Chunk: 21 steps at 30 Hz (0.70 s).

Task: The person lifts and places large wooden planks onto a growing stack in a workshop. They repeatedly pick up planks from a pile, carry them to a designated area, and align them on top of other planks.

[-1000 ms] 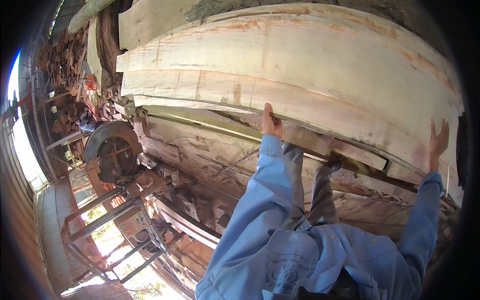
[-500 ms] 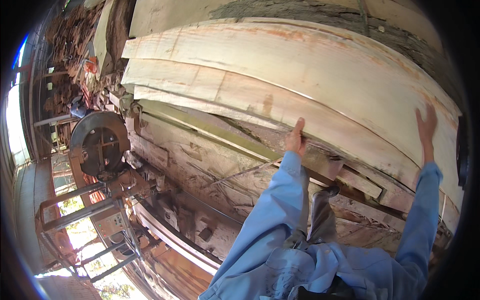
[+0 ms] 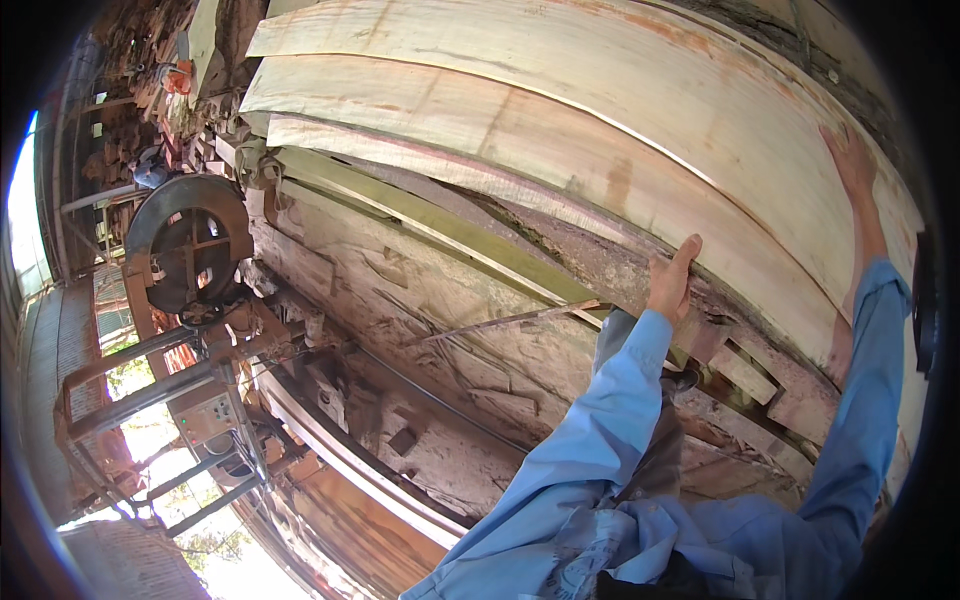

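Long pale boards with brown streaks lie stacked lengthwise in front of me. The wide upper board [image 3: 520,62] overlaps a narrower plank [image 3: 540,140] on its near side. My left hand [image 3: 675,278] is closed at the near edge of this plank, thumb up; its other fingers are partly hidden along the edge. Farther right, my right hand [image 3: 852,165] lies flat on the wide board close to its far edge, fingers stretched out. Below the plank, rough bark-edged wood [image 3: 560,240] shows.
At left stands a machine with a large dark wheel [image 3: 190,248] and a control panel [image 3: 207,418]. A greenish beam [image 3: 400,205] runs under the boards. A thin stick [image 3: 500,322] slants over sawdust-covered ground. Stacked scrap wood [image 3: 125,60] fills the far left.
The view has shifted, so the boards sit higher in the picture. My right arm reaches farther up over the wide board. The left hand stays at the plank's near edge.
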Motion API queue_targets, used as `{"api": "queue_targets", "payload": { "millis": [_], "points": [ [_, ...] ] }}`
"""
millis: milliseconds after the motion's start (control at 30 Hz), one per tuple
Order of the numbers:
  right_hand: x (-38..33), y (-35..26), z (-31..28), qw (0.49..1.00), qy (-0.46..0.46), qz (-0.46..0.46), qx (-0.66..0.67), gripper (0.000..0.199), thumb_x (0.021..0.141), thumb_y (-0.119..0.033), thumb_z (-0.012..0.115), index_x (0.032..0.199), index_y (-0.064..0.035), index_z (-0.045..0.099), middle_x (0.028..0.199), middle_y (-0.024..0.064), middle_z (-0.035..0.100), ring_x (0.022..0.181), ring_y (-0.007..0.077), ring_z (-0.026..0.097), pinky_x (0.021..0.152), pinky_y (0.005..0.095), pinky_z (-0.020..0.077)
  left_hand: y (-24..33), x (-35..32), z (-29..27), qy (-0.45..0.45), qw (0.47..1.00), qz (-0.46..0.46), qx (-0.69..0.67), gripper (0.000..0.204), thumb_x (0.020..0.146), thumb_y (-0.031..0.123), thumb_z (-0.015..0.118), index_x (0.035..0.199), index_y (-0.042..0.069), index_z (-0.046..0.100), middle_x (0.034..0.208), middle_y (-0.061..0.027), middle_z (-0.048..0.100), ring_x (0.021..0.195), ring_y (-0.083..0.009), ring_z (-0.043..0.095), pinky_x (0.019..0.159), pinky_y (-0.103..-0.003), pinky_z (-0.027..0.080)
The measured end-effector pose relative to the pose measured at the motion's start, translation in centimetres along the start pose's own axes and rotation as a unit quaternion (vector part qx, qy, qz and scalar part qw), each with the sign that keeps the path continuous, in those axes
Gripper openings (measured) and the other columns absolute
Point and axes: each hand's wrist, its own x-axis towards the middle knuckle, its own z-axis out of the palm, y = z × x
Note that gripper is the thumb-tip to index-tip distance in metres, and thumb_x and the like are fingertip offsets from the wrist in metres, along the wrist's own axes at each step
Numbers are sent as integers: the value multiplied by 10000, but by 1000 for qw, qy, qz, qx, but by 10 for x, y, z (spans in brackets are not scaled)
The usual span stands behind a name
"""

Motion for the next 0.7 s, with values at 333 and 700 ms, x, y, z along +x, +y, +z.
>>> {"api": "queue_targets", "payload": {
  "millis": [333,700],
  "points": [
    [-3,-10,-5,996,71,-36,-36,775,776,-650,521,1207,-6,531,1229,184,539,1151,317,498,990,440,335,11,-8,14,21,996,-58,-64,622,726,239,781,1152,-99,479,874,-42,591,537,-36,475,423,-164,359],
    [-6,-10,-8,995,89,-34,15,767,771,-640,537,1170,16,552,1216,200,544,1148,320,502,975,418,359,10,-7,4,13,998,-38,42,442,722,269,777,974,-4,538,774,11,519,507,-37,427,436,-201,375]
  ]
}}
